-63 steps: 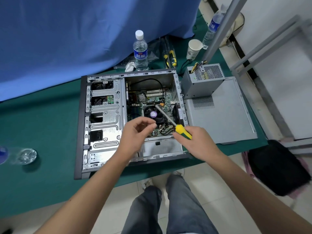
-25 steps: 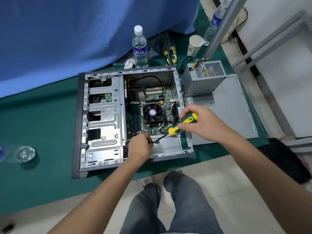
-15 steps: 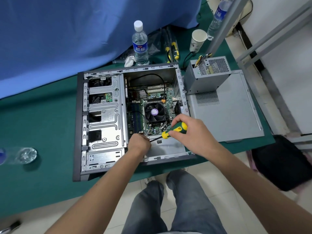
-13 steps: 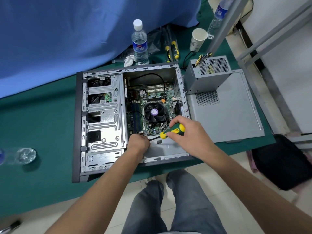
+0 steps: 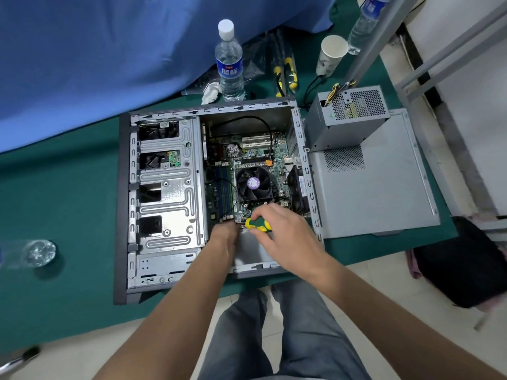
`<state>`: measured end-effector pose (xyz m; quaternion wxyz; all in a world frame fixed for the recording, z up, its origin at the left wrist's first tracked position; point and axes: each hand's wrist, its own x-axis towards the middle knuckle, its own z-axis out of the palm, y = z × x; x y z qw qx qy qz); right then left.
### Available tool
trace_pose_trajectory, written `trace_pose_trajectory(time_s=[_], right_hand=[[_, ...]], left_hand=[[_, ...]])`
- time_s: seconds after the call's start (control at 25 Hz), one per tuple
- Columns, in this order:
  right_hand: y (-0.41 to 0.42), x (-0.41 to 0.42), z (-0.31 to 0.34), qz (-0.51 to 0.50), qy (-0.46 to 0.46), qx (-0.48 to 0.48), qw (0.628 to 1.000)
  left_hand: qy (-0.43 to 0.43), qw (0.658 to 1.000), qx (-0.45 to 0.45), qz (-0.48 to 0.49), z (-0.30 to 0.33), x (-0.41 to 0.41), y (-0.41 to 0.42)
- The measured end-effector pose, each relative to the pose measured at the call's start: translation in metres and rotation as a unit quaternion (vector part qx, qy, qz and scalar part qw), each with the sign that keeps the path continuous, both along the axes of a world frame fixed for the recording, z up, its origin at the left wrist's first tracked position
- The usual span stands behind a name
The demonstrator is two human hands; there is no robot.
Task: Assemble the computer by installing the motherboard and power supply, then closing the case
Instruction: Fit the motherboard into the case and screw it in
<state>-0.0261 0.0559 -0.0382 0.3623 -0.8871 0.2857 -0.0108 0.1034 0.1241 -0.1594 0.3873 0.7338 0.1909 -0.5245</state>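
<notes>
— What has moved since the earlier frames?

— The right hand (image 5: 285, 237) has come down from above the case's right edge, so the yellow-and-green screwdriver (image 5: 258, 225) it grips now points almost straight down at the near edge of the green motherboard (image 5: 247, 157). The left hand (image 5: 225, 237) has dropped from mid-air into the open grey metal computer case (image 5: 167, 187).

— And the fingers?

— The right fingers (image 5: 267, 212) are wrapped round the handle. The left fingers are curled down just left of the handle, their tips hidden, so I cannot tell whether they hold anything.

— Where are the task's things?

— The motherboard lies in the case just beyond the fingers, its black fan (image 5: 251, 184) with a purple round label directly beyond the right knuckles. The grey perforated power supply box (image 5: 345, 119) stands outside, well beyond and right of the right fingers, on the far corner of the flat grey side panel (image 5: 373, 193), which lies on the green-covered desk (image 5: 60, 193).

— What stands around?

— Left of the left fingers, the silver drive cage (image 5: 167, 187). Far beyond, a clear water bottle (image 5: 230, 61) with a blue label; its white characters are too small to read. Right of it, yellow-handled tools (image 5: 286, 75), a white paper cup (image 5: 330, 54) and a second bottle (image 5: 366, 23). A blue cloth (image 5: 109, 50) hangs behind; a black bag (image 5: 463, 261) lies on the floor to the right.
</notes>
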Motion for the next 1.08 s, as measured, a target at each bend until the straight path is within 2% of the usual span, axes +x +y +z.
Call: trace_pose_trajectory(time_s=[0.32, 0.68, 1.08], right_hand=[[-0.005, 0.006, -0.001, 0.037, -0.002, -0.013, 0.999], [-0.017, 0.012, 0.001, 0.094, 0.027, -0.01, 0.995], [-0.019, 0.015, 0.001, 0.074, 0.041, -0.011, 0.996]], left_hand=[[0.038, 0.998, 0.014, 0.05, -0.017, -0.001, -0.002], [-0.002, 0.998, 0.06, -0.017, -0.016, 0.001, -0.003], [-0.016, 0.998, 0.052, -0.019, -0.008, 0.0, -0.003]])
